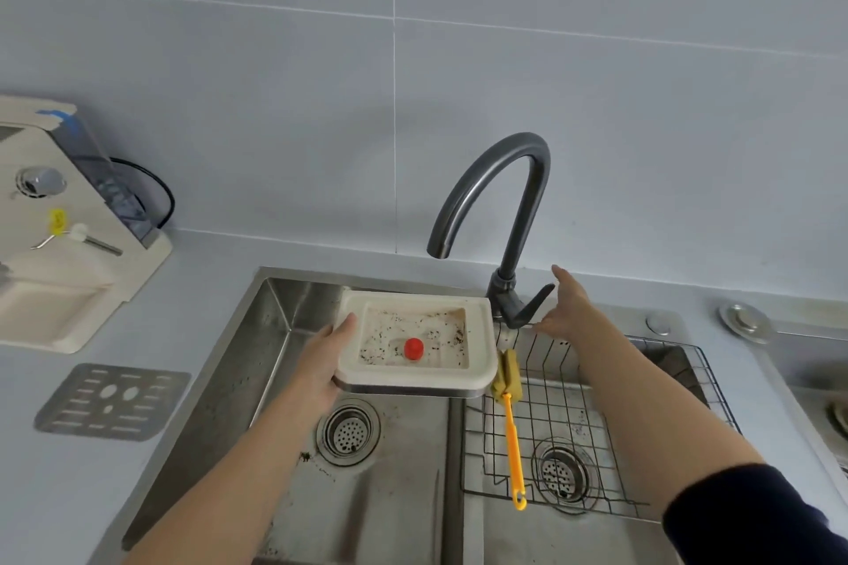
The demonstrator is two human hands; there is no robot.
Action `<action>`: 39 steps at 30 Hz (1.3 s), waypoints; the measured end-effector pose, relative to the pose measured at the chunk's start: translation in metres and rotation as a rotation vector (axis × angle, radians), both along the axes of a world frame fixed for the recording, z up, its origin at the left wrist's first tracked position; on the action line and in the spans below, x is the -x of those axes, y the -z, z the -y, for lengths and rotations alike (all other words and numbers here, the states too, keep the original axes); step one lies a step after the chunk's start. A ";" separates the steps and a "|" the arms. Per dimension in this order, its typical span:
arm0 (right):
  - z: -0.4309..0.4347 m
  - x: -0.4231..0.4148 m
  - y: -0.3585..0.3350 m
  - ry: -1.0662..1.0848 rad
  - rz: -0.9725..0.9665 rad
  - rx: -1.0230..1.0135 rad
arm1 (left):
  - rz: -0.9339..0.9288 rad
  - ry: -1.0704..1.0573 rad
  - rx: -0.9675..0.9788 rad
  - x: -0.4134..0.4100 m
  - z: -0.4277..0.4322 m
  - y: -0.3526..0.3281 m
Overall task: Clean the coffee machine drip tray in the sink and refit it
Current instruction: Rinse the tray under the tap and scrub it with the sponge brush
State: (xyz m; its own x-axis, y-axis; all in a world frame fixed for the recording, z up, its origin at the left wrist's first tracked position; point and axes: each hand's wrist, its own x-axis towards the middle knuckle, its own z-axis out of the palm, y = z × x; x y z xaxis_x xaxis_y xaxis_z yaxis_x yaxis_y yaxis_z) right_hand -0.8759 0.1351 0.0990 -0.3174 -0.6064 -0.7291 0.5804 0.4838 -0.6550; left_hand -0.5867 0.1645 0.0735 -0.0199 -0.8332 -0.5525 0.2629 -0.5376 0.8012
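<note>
1. Gripping cream drip tray (415,342) by its left edge w/ left hand (321,362), held above left sink (275,335) basin.
2. Reaching right hand (566,312), fingers spread wide, beside faucet handle (527,307).

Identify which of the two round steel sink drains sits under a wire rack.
The right-basin drain, beneath the wire rack holding the yellow brush. The left drain lies uncovered.
</note>
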 end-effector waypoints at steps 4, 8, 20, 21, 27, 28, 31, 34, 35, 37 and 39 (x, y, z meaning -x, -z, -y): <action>0.009 -0.002 -0.005 -0.031 0.089 -0.051 | -0.014 0.016 -0.004 -0.003 0.001 -0.002; 0.018 -0.006 -0.004 -0.057 -0.050 -0.067 | -0.017 0.020 -0.006 -0.004 0.004 -0.002; 0.013 -0.009 -0.003 -0.033 -0.216 -0.022 | -0.027 0.028 -0.018 -0.010 0.008 -0.001; 0.014 -0.008 0.000 -0.039 -0.236 -0.023 | -0.024 0.033 -0.018 -0.011 0.008 0.000; 0.011 -0.008 0.003 -0.037 -0.304 -0.029 | -0.031 0.042 -0.017 -0.017 0.008 0.000; 0.010 -0.009 0.001 -0.027 -0.309 -0.027 | -0.032 0.041 -0.017 -0.019 0.008 0.001; 0.011 -0.007 0.004 -0.028 -0.311 -0.030 | -0.026 0.036 -0.013 -0.024 0.007 0.003; 0.011 -0.006 0.007 -0.044 -0.325 -0.044 | -0.027 0.038 -0.012 -0.028 0.008 0.005; 0.011 -0.006 0.008 -0.048 -0.331 -0.044 | -0.029 0.039 -0.015 -0.029 0.008 0.006; 0.012 -0.005 0.008 -0.047 -0.342 -0.047 | -0.029 0.039 -0.020 -0.031 0.008 0.007; 0.011 -0.005 0.009 -0.043 -0.336 -0.044 | -0.029 0.035 -0.022 -0.032 0.009 0.008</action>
State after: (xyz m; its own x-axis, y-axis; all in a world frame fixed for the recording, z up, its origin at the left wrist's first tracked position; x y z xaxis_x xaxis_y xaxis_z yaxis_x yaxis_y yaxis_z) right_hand -0.8709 0.1238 0.0896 -0.5188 -0.5944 -0.6144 0.3145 0.5356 -0.7837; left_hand -0.5551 0.1557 0.0650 -0.0656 -0.8193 -0.5697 0.2666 -0.5645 0.7812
